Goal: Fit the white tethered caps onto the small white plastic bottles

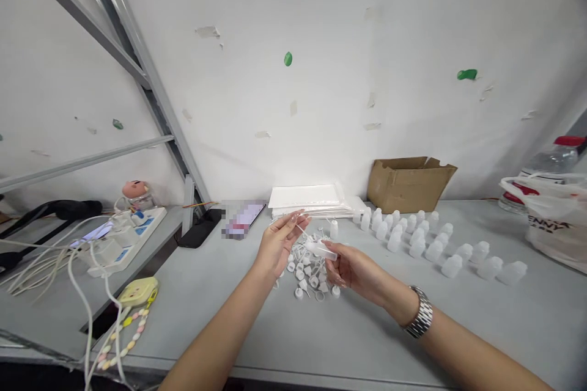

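In the head view, my right hand [351, 269] grips a small white plastic bottle [324, 250], tilted so its top points left. My left hand [280, 241] is raised beside it, thumb and fingers pinched on a thin white strap [302, 230] that runs down toward the bottle's top. Whether strap and bottle are joined is too small to tell. Below both hands lies a loose pile of white caps [313, 281], some with ring-shaped straps. Behind the bottle stands another small white bottle [334, 230], upright.
Rows of small translucent bottles [418, 247] stand on the right of the grey table [367, 342]. Behind are a cardboard box [408, 186] and white flat packs [305, 197]. A phone [245, 220], a power strip [132, 238] with cables and a plastic bag [557, 226] flank the area.
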Action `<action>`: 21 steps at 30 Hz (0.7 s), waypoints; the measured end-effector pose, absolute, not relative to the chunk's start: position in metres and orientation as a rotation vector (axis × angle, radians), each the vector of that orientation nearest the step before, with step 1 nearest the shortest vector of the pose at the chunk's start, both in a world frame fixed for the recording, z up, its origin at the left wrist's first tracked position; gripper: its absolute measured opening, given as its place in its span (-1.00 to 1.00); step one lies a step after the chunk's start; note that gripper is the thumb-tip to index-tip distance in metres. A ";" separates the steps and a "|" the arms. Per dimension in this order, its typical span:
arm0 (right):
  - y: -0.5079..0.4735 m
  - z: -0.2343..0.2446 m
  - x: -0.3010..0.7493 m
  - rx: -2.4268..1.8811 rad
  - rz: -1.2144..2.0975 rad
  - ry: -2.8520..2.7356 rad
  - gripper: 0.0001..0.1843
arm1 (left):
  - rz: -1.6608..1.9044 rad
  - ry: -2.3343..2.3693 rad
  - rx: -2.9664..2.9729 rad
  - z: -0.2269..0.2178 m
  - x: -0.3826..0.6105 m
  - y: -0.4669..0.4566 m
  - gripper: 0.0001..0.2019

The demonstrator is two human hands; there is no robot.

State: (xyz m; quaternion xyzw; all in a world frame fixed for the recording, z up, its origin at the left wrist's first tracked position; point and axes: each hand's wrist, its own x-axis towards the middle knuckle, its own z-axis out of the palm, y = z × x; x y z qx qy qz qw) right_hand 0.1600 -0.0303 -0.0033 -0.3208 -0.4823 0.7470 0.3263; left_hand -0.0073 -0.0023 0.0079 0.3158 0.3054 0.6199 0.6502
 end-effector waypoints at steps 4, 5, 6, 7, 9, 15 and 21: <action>-0.030 -0.001 0.160 -0.833 1.911 -1.274 -0.46 | 1.394 0.665 0.669 0.007 -0.009 0.001 -0.87; -0.030 0.000 0.160 -0.835 1.895 -1.278 -0.46 | 1.384 0.665 0.661 0.007 -0.009 0.001 -0.87; -0.030 0.001 0.160 -0.839 1.873 -1.285 -0.46 | 1.379 0.671 0.657 0.006 -0.009 0.000 -0.86; -0.031 0.002 0.160 -0.846 1.843 -1.298 -0.46 | 1.376 0.677 0.656 0.006 -0.008 0.000 -0.85; -0.032 0.003 0.159 -0.869 1.751 -1.330 -0.48 | 1.369 0.684 0.663 0.005 -0.007 0.000 -0.83; -0.032 0.002 0.157 -1.010 1.427 -1.471 -0.53 | 1.312 0.713 0.678 0.005 -0.001 -0.005 -0.84; -0.032 -0.002 0.156 -1.069 1.339 -1.530 -0.52 | 1.307 0.744 0.681 0.006 0.002 -0.009 -0.89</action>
